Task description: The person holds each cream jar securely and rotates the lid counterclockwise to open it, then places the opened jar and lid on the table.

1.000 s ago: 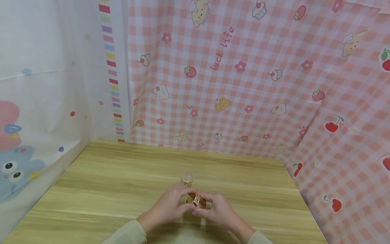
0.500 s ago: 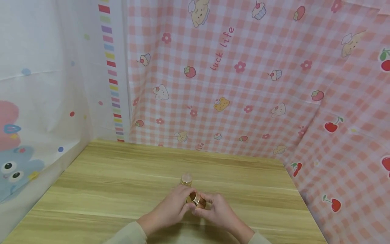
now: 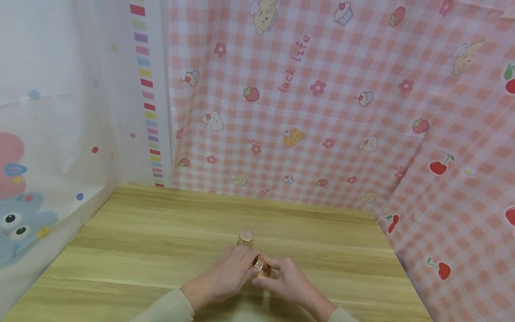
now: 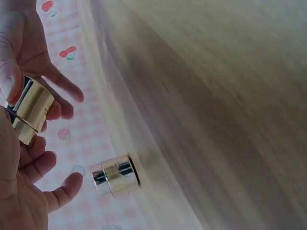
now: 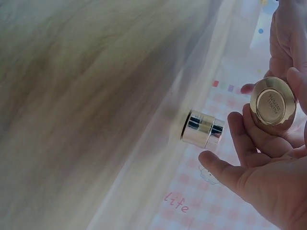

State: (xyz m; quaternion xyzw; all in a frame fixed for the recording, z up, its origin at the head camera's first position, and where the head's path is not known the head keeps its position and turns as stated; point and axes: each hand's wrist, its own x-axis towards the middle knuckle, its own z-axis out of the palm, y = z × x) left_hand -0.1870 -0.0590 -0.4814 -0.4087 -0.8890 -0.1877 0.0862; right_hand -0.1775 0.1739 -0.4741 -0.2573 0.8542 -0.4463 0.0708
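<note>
A shiny gold cosmetic jar is held tilted just above the table between both hands. My right hand grips the jar's body with thumb and fingers; the right wrist view shows the jar's round base, stamped with small print. My left hand pinches the jar's other end, at the bright lid rim, and its fingers partly hide that end. A seam between lid and body shows in the left wrist view. A second gold jar stands upright on the table just beyond the left hand, touched by neither hand.
The wood-grain table runs back to a pink checked cloth hung behind and at the right. A white printed cloth hangs along the left side.
My left hand has turned over, its fingers shifting round the jar's lid end. The right hand keeps its grip on the body. The second jar stays in place.
</note>
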